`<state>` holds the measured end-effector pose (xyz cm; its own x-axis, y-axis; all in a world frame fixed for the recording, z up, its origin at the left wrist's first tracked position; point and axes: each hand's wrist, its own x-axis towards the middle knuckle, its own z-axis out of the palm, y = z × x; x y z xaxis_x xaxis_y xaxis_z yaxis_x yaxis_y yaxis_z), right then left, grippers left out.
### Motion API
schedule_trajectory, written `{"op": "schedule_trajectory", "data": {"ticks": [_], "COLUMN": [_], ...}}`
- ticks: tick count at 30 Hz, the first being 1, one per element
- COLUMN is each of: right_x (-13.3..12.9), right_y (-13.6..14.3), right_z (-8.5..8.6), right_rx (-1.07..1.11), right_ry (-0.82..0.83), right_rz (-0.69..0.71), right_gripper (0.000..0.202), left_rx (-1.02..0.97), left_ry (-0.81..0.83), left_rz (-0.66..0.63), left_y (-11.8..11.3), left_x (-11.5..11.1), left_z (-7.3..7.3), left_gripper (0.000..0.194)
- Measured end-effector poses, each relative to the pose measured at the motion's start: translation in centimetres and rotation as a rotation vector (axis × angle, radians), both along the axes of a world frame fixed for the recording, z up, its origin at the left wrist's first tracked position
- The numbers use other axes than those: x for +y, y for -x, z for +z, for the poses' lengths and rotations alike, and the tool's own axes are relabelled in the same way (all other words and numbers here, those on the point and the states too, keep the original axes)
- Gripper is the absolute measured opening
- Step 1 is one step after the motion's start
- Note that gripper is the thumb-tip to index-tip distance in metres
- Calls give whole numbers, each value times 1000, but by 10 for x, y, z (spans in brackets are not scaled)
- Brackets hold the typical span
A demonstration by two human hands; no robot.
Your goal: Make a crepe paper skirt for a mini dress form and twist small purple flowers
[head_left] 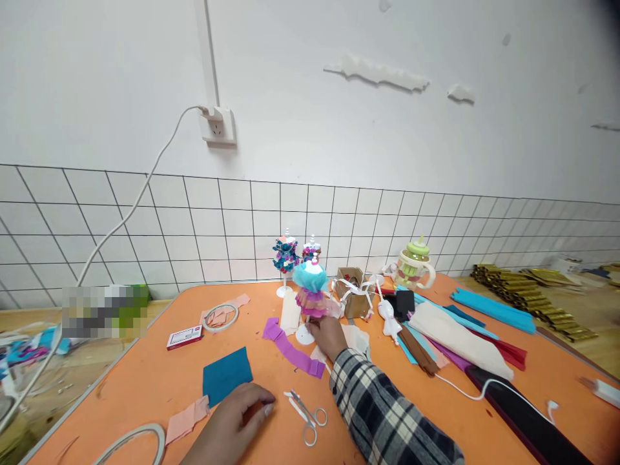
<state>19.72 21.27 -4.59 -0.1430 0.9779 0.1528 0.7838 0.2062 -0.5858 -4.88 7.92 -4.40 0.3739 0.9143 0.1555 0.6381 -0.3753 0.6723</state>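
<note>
A small dress form point(310, 278) in a ruffled turquoise and purple outfit stands on a white round base point(305, 334). My right hand point(330, 336) has its fingers closed at the form's stand, just above the base. My left hand point(237, 416) rests on the orange table with fingers curved and apart, holding nothing. Beside it lie a teal fabric square point(227, 374) and small scissors point(309, 416). A purple strip point(293, 349) curves between the hands, left of the base.
Two more decorated forms point(285, 255) stand behind. A cardboard box point(356, 294), a green-lidded cup point(416, 265) and fabric strips point(460, 339) are at the right. Left are hoops point(221, 318), a red-and-white box point(185, 337) and pink fabric point(186, 421).
</note>
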Motion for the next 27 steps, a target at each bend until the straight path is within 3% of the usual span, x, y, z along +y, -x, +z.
{"op": "schedule_trajectory", "data": {"ticks": [6, 12, 27], "right_x": [-8, -9, -6], "right_y": [2, 0, -6], "right_z": [4, 6, 5], "right_rx": [-12, -58, -118], "right_ry": [-29, -42, 7], "right_rz": [-35, -112, -44], "right_gripper": [22, 25, 34], "left_rx": [15, 2, -11], "left_ry": [-16, -43, -49], "left_rz": [1, -5, -5], "left_y": [1, 1, 0], "left_x": [-1, -1, -4], "left_z": [2, 2, 3], "left_gripper": [26, 25, 24]}}
